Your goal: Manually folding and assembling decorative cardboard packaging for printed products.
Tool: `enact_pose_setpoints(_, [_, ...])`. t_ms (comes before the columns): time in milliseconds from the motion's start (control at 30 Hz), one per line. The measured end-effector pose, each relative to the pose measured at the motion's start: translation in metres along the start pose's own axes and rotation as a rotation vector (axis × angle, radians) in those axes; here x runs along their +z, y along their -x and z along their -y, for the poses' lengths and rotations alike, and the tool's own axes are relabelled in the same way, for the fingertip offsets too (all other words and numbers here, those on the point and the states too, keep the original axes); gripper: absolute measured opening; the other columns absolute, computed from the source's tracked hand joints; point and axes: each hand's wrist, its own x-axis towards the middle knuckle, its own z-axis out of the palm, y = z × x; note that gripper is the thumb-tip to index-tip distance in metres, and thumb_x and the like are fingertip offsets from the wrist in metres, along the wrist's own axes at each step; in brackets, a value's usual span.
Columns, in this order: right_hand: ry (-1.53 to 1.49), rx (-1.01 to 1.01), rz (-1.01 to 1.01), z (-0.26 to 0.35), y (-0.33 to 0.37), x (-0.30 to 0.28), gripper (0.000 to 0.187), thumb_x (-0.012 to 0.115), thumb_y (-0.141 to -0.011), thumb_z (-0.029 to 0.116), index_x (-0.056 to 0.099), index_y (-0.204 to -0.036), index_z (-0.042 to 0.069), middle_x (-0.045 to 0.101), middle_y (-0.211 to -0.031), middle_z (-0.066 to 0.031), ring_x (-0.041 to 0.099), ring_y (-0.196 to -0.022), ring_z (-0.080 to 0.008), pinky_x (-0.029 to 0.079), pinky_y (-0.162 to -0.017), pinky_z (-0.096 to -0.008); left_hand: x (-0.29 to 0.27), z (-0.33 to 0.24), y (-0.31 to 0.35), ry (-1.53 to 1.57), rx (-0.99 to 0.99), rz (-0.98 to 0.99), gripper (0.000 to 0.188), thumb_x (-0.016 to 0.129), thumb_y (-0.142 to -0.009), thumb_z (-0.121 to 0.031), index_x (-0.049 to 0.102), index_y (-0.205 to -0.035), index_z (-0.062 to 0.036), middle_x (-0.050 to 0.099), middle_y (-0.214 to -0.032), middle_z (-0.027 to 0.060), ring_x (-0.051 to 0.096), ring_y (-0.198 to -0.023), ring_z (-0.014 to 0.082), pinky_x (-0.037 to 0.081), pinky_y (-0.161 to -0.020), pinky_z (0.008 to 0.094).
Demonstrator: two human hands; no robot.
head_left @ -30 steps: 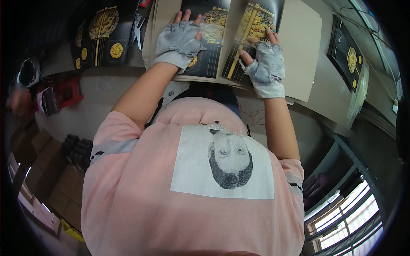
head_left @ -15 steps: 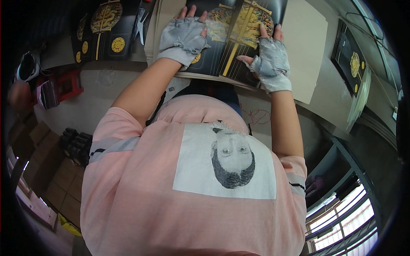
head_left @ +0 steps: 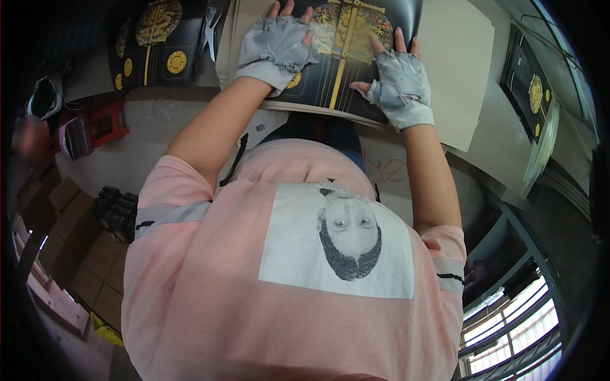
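Both of my hands wear worn grey fingerless gloves. Under them lies a black printed cover sheet [head_left: 318, 79] with a gold central strip and a coloured, gold-framed round emblem. My left hand [head_left: 273, 54] rests flat on its left part, fingers stretched out toward the far side. On its right part lies my right hand [head_left: 400, 86], fingers spread and thumb pointing left. The two printed halves meet along the gold strip. Beneath the sheet, large pale grey boards [head_left: 460, 70] are stacked and stick out to the right.
Left of the stack are similar black printed pieces [head_left: 159, 66], with a pair of scissors [head_left: 210, 35] beside them. Another black printed panel [head_left: 526, 86] lies at the right, near some pale sheets [head_left: 543, 146]. A red stool [head_left: 105, 124] and cardboard boxes [head_left: 67, 222] stand lower left.
The right printed half, slanted and overlapping before, now lies straight and lined up with the left half. My right hand has shifted slightly, its fingers more spread; my left hand barely moved.
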Motion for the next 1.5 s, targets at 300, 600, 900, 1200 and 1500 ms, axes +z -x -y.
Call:
enact_pose_setpoints(300, [0.035,-0.023,0.009,-0.003,0.002,0.004,0.109,0.075,-0.065,0.084,0.046,-0.158,0.034,0.034,-0.167,-0.0183,0.029,-0.15,-0.0561,0.031,-0.124,-0.057,0.0,-0.014,-0.037,0.337,0.157,-0.201,0.061,0.049,-0.104,-0.036,0.044,-0.157,-0.0053,0.057,-0.149,0.0204,0.05,-0.142,0.0362,0.036,-0.121,0.045])
enact_pose_setpoints(600, [0.059,-0.092,-0.034,0.003,0.005,-0.011,0.106,0.08,-0.071,0.071,0.043,-0.159,0.023,0.044,-0.157,-0.0283,0.034,-0.151,-0.0472,0.025,-0.127,-0.0556,-0.009,-0.036,-0.068,0.745,0.026,-0.497,0.045,0.058,-0.103,-0.041,0.073,-0.123,-0.0038,0.076,-0.097,0.018,0.073,-0.089,0.034,0.058,-0.082,0.0462])
enact_pose_setpoints(900, [0.051,-0.013,-0.009,-0.004,0.003,0.004,0.107,0.075,-0.067,0.083,0.044,-0.159,0.036,0.032,-0.169,-0.0166,0.028,-0.151,-0.0539,0.03,-0.123,-0.0603,0.003,-0.039,-0.089,1.403,-0.608,-0.022,0.047,0.048,-0.107,-0.044,0.076,-0.108,-0.0061,0.074,-0.084,0.0152,0.073,-0.083,0.0318,0.057,-0.078,0.0472])
enact_pose_setpoints(1200, [-0.033,-0.009,0.039,-0.003,0.005,-0.003,0.106,0.079,-0.068,0.077,0.046,-0.158,0.032,0.03,-0.169,-0.0182,0.025,-0.152,-0.0553,0.028,-0.123,-0.0633,0.015,-0.031,-0.071,0.458,-0.076,-0.361,0.059,0.061,-0.096,-0.031,0.055,-0.149,-0.0071,0.071,-0.11,0.0187,0.068,-0.103,0.0388,0.054,-0.092,0.0497])
enact_pose_setpoints(1500, [-0.014,0.009,0.085,0.003,0.005,-0.012,0.106,0.078,-0.067,0.078,0.048,-0.158,0.031,0.029,-0.17,-0.0159,0.024,-0.154,-0.0529,0.027,-0.123,-0.0635,0.044,-0.033,-0.068,0.414,-0.023,-0.418,0.066,0.062,-0.1,-0.026,0.041,-0.162,-0.0163,0.069,-0.128,0.0057,0.064,-0.12,0.028,0.049,-0.103,0.0462])
